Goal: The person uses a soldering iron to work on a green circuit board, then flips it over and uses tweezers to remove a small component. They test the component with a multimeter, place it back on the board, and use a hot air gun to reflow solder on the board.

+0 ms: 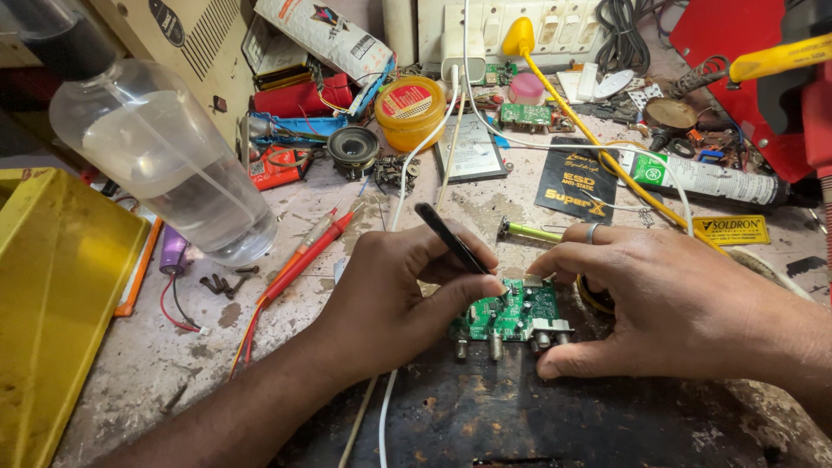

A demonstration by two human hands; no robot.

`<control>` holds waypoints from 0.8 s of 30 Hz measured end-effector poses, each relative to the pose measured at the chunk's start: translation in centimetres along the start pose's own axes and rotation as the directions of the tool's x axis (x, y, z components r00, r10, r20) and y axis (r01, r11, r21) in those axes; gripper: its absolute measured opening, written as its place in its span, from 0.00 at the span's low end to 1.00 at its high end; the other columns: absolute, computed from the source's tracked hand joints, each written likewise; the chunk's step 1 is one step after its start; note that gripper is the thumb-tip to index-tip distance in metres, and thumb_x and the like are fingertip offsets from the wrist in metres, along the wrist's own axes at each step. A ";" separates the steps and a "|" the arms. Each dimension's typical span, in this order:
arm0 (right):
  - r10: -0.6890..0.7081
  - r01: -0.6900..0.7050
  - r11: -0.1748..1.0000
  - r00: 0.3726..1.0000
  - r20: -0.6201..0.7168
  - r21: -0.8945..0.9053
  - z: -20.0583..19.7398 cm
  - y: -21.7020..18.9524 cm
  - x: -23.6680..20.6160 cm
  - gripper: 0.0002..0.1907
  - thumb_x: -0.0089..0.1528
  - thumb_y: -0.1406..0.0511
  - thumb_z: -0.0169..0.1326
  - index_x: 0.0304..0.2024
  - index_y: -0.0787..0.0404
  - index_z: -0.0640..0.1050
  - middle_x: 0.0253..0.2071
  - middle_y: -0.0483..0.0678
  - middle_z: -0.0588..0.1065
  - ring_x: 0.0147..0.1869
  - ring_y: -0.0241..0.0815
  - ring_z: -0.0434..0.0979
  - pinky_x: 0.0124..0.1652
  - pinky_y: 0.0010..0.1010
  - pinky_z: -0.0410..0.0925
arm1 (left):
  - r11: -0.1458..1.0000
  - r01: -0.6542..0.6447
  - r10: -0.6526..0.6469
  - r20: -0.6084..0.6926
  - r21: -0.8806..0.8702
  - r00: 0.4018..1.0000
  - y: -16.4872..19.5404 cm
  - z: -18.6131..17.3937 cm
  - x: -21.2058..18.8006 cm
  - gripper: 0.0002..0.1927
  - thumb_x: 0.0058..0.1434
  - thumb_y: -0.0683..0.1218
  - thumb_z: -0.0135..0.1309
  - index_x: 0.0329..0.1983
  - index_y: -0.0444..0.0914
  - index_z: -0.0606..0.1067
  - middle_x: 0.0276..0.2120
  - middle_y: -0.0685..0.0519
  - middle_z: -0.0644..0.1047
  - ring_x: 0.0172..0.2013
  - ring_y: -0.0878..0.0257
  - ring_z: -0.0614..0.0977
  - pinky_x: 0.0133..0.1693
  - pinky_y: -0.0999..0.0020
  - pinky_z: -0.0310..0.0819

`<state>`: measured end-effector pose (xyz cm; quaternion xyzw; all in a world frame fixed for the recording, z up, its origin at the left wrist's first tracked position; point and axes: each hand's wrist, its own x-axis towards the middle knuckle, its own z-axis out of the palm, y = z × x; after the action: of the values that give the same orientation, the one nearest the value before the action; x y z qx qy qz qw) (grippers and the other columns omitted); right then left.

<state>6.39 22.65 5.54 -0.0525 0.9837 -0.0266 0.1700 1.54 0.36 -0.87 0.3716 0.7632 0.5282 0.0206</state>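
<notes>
Your left hand (390,290) pinches black tweezers (451,238) over the green circuit board (511,314) on the dark surface (520,416); your right hand (659,299) seems to close its grip on the board's edges. Keep that hold firm and lower the tips slowly.

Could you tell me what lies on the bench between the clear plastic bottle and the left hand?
In the head view, red probe leads lie slanted between the clear plastic bottle and the left hand.
</notes>
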 end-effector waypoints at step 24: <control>0.008 -0.008 1.000 1.000 0.002 0.011 0.1 0.1 0.1 0.46 0.41 0.37 0.71 0.59 0.41 0.77 0.50 0.37 0.76 0.51 0.41 0.80 0.49 0.36 0.74 | 0.998 -0.063 0.063 0.014 -0.001 0.998 -0.4 -0.4 0.0 0.09 0.62 0.44 0.63 0.41 0.35 0.79 0.34 0.52 0.86 0.39 0.69 0.89 0.41 0.72 0.85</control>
<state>6.34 22.70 5.46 -0.0478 0.9835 -0.0315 0.1714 1.16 -0.02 -1.06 0.3992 0.7507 0.5262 0.0094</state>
